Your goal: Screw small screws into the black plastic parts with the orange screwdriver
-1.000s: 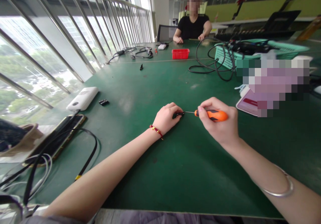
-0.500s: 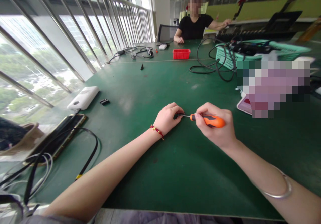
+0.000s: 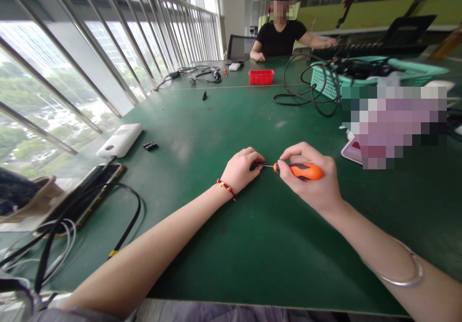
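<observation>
My left hand [image 3: 242,169], with a red beaded bracelet at its wrist, is closed on a small black part [image 3: 257,165] at the middle of the green table [image 3: 202,245]. Its fingers cover much of that part, so I cannot make out its kind. In my right hand [image 3: 311,180] is a screwdriver [image 3: 305,171] with an orange and black handle, lying nearly level. Its thin metal shaft points left and reaches the black part; the tip's exact seat is hidden. Thumb and fingertips pinch the front of the handle.
At left lie a white power bank [image 3: 121,140], a small black piece [image 3: 150,146], a phone [image 3: 97,187] and loose cables [image 3: 135,206]. Farther back stand a red tray [image 3: 261,77] and a green basket [image 3: 325,82] with black cables. A person [image 3: 279,38] sits across the table.
My right hand's fingers have shifted slightly up on the screwdriver handle, and the handle has turned a little. My left hand stays put. The person opposite has moved an outstretched hand slightly.
</observation>
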Tool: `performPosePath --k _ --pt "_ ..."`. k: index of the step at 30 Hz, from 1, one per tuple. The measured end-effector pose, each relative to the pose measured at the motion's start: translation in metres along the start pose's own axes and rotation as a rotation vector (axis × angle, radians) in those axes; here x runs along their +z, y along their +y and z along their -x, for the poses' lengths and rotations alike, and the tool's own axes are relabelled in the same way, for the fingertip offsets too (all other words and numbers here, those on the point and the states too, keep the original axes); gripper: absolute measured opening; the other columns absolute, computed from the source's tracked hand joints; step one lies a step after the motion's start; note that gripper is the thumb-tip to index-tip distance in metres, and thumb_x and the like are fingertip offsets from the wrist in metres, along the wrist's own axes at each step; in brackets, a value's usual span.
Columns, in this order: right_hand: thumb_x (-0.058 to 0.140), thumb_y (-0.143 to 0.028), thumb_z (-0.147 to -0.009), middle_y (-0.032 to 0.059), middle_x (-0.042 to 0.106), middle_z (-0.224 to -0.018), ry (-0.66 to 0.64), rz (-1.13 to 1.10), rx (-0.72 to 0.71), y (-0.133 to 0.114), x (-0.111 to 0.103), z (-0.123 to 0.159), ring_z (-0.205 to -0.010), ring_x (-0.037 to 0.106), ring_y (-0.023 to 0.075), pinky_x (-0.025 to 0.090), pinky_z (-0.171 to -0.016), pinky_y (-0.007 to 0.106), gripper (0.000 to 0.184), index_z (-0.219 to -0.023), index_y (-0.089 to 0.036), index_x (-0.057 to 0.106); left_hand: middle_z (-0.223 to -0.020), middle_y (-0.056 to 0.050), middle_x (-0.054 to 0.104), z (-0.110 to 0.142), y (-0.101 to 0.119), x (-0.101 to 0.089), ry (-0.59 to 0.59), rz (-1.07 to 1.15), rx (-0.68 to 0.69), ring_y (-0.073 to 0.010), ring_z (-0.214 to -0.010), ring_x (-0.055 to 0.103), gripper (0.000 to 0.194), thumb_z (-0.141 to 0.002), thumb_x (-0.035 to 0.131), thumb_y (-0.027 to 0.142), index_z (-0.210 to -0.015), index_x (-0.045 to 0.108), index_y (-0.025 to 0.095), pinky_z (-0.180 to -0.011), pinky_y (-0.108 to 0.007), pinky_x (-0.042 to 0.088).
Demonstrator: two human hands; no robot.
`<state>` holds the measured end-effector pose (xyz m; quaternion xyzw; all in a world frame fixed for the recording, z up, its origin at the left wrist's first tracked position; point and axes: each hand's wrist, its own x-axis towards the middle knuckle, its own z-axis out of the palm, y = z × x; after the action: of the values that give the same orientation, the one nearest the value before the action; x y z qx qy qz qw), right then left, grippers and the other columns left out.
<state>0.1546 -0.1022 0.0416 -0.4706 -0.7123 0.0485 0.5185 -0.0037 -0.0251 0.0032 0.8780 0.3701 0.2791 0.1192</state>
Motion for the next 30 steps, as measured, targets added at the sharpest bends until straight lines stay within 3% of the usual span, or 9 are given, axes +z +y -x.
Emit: performPosePath --k 3,7,9,14,22,26,30 --pt "0.062 -0.020 -0.070 -0.0075 0.050 -0.055 0.066 -0.019 0.012 0.0002 0.0012 -0.0003 -0.042 0.046 0.0088 0.041 -0.047 0.022 0.021 -0.088 -0.022 0.051 -0.085 -0.002 0.060 0.0001 -0.0001 0.0001 -0.001 0.003 -0.001 -0.0142 -0.080 0.058 0.011 -0.076 0.055 0.012 -0.084 0.062 0.017 -0.075 -0.025 0.049" --pt "0.063 -0.021 -0.069 -0.0022 0.054 -0.074 0.122 -0.047 0.009 0.0017 0.0028 -0.0011 -0.053 0.053 0.0106 0.046 -0.053 0.024 0.032 -0.098 -0.022 0.048 -0.085 -0.002 0.060 0.0002 0.0000 0.0001 -0.001 0.002 -0.006 -0.0141 -0.080 0.058 0.011 -0.076 0.056 0.012 -0.083 0.062 0.017 -0.075 -0.025 0.049" --pt "0.064 -0.025 -0.070 -0.0038 0.052 -0.068 0.107 -0.023 0.016 0.0014 0.0027 -0.0012 -0.054 0.053 0.0114 0.045 -0.053 0.024 0.033 -0.099 -0.022 0.048 -0.085 -0.002 0.060 0.0002 0.0001 0.0001 0.001 0.001 -0.004 -0.0140 -0.080 0.058 0.012 -0.076 0.055 0.012 -0.083 0.062 0.018 -0.075 -0.025 0.049" --pt "0.060 -0.023 -0.073 -0.0078 0.048 -0.048 0.035 0.063 -0.016 -0.0020 -0.0001 -0.0003 -0.042 0.047 0.0084 0.039 -0.048 0.021 0.010 -0.075 -0.022 0.051 -0.086 -0.003 0.061 -0.0001 0.0003 0.0002 -0.003 -0.001 -0.011 -0.0142 -0.081 0.058 0.013 -0.076 0.055 0.012 -0.084 0.063 0.018 -0.075 -0.025 0.049" --pt "0.058 -0.020 -0.072 -0.0059 0.051 -0.051 0.017 0.050 0.005 -0.0005 -0.0016 -0.0022 -0.042 0.047 0.0075 0.038 -0.046 0.019 0.014 -0.064 -0.021 0.047 -0.083 0.000 0.064 0.0004 0.0035 -0.0016 0.001 -0.040 -0.123 -0.0154 -0.079 0.058 0.013 -0.073 0.059 0.020 -0.085 0.063 0.019 -0.074 -0.028 0.046" --pt "0.058 -0.020 -0.072 -0.0060 0.051 -0.052 0.017 0.033 0.014 -0.0005 -0.0016 -0.0033 -0.042 0.047 0.0074 0.038 -0.046 0.019 0.014 -0.064 -0.021 0.047 -0.082 -0.001 0.064 0.0029 0.0070 -0.0031 0.045 -0.166 -0.218 -0.0192 -0.081 0.057 0.010 -0.072 0.060 0.029 -0.076 0.062 0.019 -0.074 -0.033 0.044" --pt "0.059 -0.020 -0.072 -0.0059 0.050 -0.051 0.023 0.010 0.025 0.0002 -0.0028 -0.0029 -0.042 0.046 0.0075 0.037 -0.045 0.020 0.015 -0.063 -0.021 0.047 -0.082 -0.002 0.065 0.0038 0.0096 -0.0045 0.040 -0.191 -0.227 -0.0201 -0.082 0.057 0.009 -0.072 0.060 0.029 -0.071 0.060 0.020 -0.073 -0.033 0.044"
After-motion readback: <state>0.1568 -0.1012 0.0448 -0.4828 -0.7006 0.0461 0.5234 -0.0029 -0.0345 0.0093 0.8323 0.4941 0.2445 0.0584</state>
